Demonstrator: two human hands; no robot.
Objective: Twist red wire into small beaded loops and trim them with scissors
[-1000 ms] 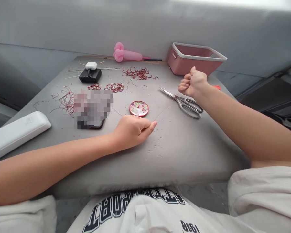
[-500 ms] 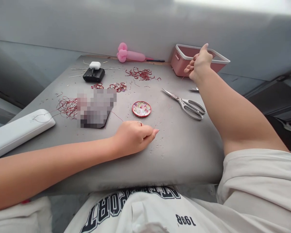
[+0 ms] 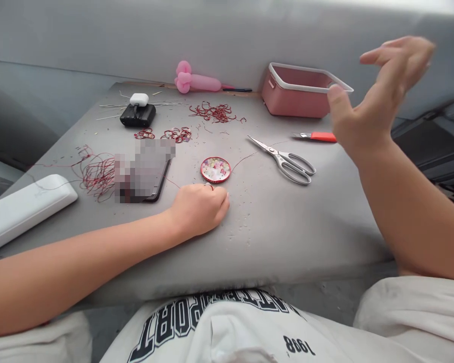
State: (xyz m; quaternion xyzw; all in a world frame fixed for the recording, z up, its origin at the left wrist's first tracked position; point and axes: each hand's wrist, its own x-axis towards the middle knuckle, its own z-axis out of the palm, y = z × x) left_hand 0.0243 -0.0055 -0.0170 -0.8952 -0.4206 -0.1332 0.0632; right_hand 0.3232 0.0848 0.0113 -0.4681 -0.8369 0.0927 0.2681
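My left hand (image 3: pixel 200 209) rests closed on the grey table, just in front of a round red-rimmed dish (image 3: pixel 215 170) of small pale and pink beads. A thin red thread shows at its knuckles; what its fingers enclose is hidden. Raised over the table's right side, my right hand (image 3: pixel 380 98) has its fingers spread, with nothing visible in it. Silver scissors (image 3: pixel 287 161) lie to the right of the dish. A red-handled cutter (image 3: pixel 321 136) lies below and left of my right hand. Red thread (image 3: pixel 98 174) is heaped at the left.
At the back stand a pink basket (image 3: pixel 297 103) and a pink balloon (image 3: pixel 200 82). Red cord pieces (image 3: pixel 217 112) lie nearby. On the left are a black box (image 3: pixel 138 116) with a white case (image 3: pixel 139 99), a blurred phone-like object (image 3: pixel 147 171) and a long white case (image 3: pixel 30 212).
My right hand has moved right and up from beside the basket, and its fingers have spread. The cutter now shows. My left hand, still closed, appears slightly further left as the view shifted.
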